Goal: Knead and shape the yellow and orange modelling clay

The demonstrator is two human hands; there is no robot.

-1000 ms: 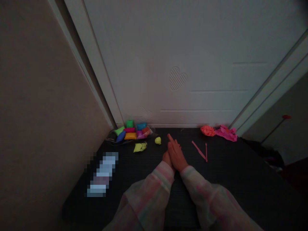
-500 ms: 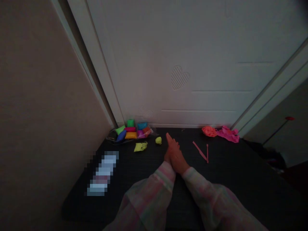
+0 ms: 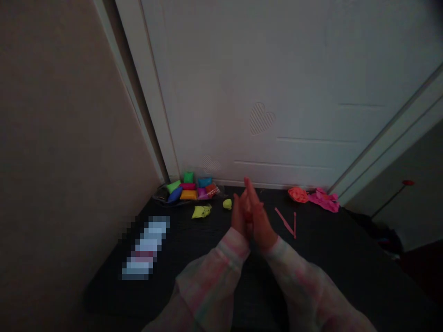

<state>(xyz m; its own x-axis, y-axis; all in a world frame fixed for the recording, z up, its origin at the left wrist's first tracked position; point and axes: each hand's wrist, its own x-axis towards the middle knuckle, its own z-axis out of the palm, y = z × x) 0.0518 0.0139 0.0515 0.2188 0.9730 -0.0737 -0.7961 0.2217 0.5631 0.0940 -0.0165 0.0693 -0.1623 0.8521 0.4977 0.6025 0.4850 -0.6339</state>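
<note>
My left hand [image 3: 238, 213] and my right hand [image 3: 262, 223] are raised over the dark table, palms facing each other. The fingers are stretched out and point away from me. A narrow gap shows between the palms, with a reddish patch in it; I cannot make out whether that is skin or a small lump. Just beyond my left hand lies a yellow lump of modelling clay [image 3: 227, 204]. Left of it is an opened yellow packet [image 3: 201, 211]. To the right of my right hand, two thin pink modelling tools [image 3: 285, 223] form a V.
A clear bag of colourful clay packets [image 3: 188, 194] lies at the back left. An orange, petalled piece [image 3: 298, 194] and a crumpled pink piece [image 3: 324, 200] lie at the back right. A blurred pale rectangle [image 3: 147, 249] is on the table's left. A white panel [image 3: 214, 115] stands behind.
The palms, pressed together before, are now slightly apart at the near side, and the fingers point more upright. The camera view has shifted slightly. The things on the table lie as before.
</note>
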